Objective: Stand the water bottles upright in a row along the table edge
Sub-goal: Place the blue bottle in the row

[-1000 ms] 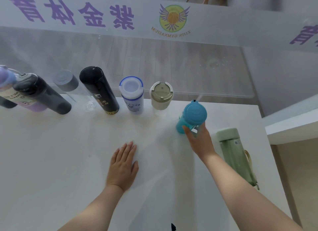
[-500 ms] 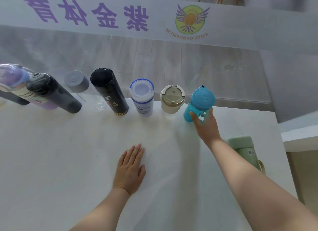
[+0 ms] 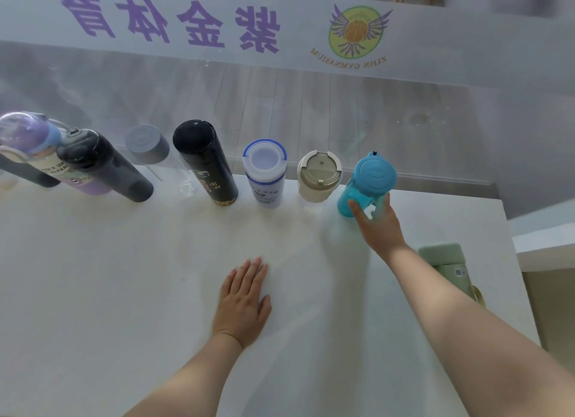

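Gripping blue bottle (image 3: 367,183), right hand (image 3: 378,223) outstretched; left hand (image 3: 244,301) flat.

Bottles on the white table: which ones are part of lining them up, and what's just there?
Part of the job:
- teal plastic bottle, held by the right hand
- pale green bottle, not in the row yet
- beige-lidded cup
- white bottle with blue rim
- tall black flask

Just there:
- purple-lettered banner
- left hand, flat on the white table

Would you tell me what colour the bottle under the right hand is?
Bright turquoise blue plastic bottle, lid and body alike, clearest in the head view.
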Available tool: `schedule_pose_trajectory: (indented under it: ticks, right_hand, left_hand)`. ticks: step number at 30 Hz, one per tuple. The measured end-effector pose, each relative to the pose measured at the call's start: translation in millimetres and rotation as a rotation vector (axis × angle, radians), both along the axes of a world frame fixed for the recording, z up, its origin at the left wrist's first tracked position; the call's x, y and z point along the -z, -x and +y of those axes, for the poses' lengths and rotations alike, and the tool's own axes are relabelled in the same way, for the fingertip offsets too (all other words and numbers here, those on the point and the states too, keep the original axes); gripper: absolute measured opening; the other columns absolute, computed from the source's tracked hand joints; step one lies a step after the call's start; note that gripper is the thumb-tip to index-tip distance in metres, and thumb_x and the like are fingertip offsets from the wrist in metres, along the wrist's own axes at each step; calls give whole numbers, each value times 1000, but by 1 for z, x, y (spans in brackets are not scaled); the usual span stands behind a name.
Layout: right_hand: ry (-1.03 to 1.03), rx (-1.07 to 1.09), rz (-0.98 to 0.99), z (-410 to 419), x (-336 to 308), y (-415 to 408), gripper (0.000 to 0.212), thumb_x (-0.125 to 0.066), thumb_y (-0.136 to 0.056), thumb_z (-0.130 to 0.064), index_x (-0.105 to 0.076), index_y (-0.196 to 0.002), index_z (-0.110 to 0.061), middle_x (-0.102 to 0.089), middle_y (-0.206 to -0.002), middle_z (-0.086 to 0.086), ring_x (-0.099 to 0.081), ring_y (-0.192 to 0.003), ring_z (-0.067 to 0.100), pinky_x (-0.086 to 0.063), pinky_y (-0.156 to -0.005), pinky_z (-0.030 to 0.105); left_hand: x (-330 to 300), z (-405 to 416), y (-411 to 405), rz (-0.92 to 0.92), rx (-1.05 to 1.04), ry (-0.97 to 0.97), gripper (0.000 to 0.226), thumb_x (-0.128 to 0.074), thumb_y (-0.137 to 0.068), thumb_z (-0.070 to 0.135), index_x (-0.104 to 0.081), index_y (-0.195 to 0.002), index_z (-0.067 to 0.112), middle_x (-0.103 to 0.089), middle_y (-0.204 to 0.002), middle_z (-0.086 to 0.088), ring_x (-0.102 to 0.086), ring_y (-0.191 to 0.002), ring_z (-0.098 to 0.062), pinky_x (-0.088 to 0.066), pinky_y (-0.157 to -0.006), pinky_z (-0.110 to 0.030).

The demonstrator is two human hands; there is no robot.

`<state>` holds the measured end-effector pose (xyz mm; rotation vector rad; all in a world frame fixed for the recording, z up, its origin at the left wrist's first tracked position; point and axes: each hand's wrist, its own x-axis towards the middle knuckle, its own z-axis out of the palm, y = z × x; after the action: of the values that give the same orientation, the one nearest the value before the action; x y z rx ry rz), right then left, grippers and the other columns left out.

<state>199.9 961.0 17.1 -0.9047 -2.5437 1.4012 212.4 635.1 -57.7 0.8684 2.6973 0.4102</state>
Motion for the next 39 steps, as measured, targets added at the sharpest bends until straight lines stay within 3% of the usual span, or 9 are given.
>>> schedule_pose_trajectory:
  ticks: [5, 10, 15, 18, 23, 26, 32, 35, 39]
  right_hand:
    - [-31, 31, -124, -7, -5, -22, 80, -63, -89, -45, -20, -150, -15, -35, -154, 4, -34, -140, 20, -31, -111, 36]
    - [-34, 101, -258, -30, -14, -64, 75, -60, -92, -33, -20, -152, -14, -30, -157, 5, -32, -142, 22, -27, -111, 33]
    - [-20, 149, -264, -58, -22, -121, 65, -58, -94, -29, -26, -149, -17, -35, -153, 5, -34, -140, 20, -27, -111, 32]
    - [-11, 199, -252, -73, -28, -154, 63, -59, -93, -25, -29, -148, -16, -36, -153, 5, -32, -141, 19, -25, -112, 31]
    - [-26, 252, -242, -79, -41, -202, 62, -58, -93, -23, -30, -147, -18, -35, -152, 2, -29, -141, 18, -24, -112, 31]
    - [-105, 255, -246, -73, -50, -227, 60, -57, -93, -19, -32, -147, -16, -37, -148, 4, -30, -139, 20, -26, -110, 33]
    - [-328, 247, -258, -37, -42, -274, 60, -63, -86, -8, -39, -141, -6, -41, -145, 15, -35, -133, 30, -31, -110, 41]
    - [-316, 232, -310, -15, -38, -295, 71, -66, -86, -15, -29, -147, -7, -33, -151, 15, -29, -139, 29, -27, -114, 40]
    - [-203, 160, -365, 11, -30, -316, 91, -69, -85, -36, -12, -152, -15, -22, -155, 10, -29, -140, 26, -32, -112, 38]
  left_hand:
    - [-8, -1, 2, -83, 36, 31, 73, -45, -84, 46, -31, -149, 16, -27, -157, -2, -20, -145, -20, -14, -115, -42]
    - [-10, -7, 6, -132, 70, 60, 80, -44, -83, 54, -22, -151, 19, -17, -160, 1, -7, -146, -16, 0, -116, -34]
    - [-19, -12, 20, -134, 154, 87, 87, -12, -73, 60, 0, -153, 28, 18, -154, 14, 12, -146, -11, 9, -114, -27]
    - [-30, -10, 24, -169, 156, 86, 91, -9, -68, 59, -14, -153, 26, 7, -159, 9, 2, -148, -16, -2, -116, -30]
    - [-41, -7, 12, -203, 117, -43, 69, -37, -80, 42, -39, -144, 18, -25, -157, -6, -25, -142, -28, -21, -113, -35]
    - [-44, 1, -1, -220, 156, -10, 63, -44, -85, 36, -36, -146, 19, -21, -158, -6, -22, -144, -27, -18, -114, -34]
    - [-38, 37, -36, -194, 249, 90, 84, -20, -72, 54, -27, -149, 22, -14, -160, -2, -12, -147, -25, -13, -116, -34]
    - [-35, 62, -57, -186, 267, 103, 87, -23, -69, 56, -33, -147, 20, -20, -159, -6, -17, -146, -28, -15, -115, -36]
    - [-33, 93, -91, -198, 249, 126, 73, -39, -71, 51, -47, -136, 20, -44, -147, -12, -38, -135, -32, -35, -106, -44]
